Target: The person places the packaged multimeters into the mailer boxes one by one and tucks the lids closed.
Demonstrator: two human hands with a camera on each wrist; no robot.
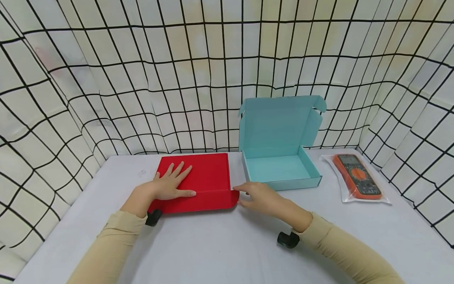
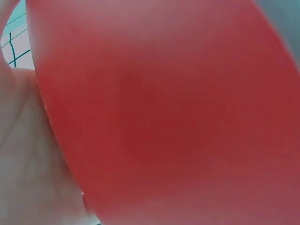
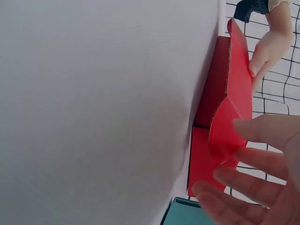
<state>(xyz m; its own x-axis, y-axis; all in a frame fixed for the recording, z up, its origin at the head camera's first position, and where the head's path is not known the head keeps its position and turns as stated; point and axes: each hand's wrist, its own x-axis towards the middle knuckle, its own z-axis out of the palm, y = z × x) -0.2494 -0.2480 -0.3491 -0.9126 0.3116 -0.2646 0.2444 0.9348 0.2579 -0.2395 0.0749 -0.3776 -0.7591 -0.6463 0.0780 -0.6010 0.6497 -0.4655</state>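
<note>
A red cardboard mailer box (image 1: 209, 171) lies on the white table with its lid down and its front flap (image 1: 198, 202) sticking out toward me. My left hand (image 1: 169, 187) rests on the lid's left part with fingers spread. At the flap's right end, my right hand (image 1: 261, 198) has its thumb and fingertips at the small side tab (image 1: 234, 198). In the right wrist view the fingers are apart and fairly straight beside the tab (image 3: 224, 133). Red card (image 2: 164, 108) fills most of the left wrist view, close to the palm.
A light blue mailer box (image 1: 280, 167) stands with its lid up behind my right hand. To its right lies an orange and black multimeter (image 1: 358, 175) in a clear plastic bag. White walls with a black grid (image 1: 198, 79) enclose the table's back and sides.
</note>
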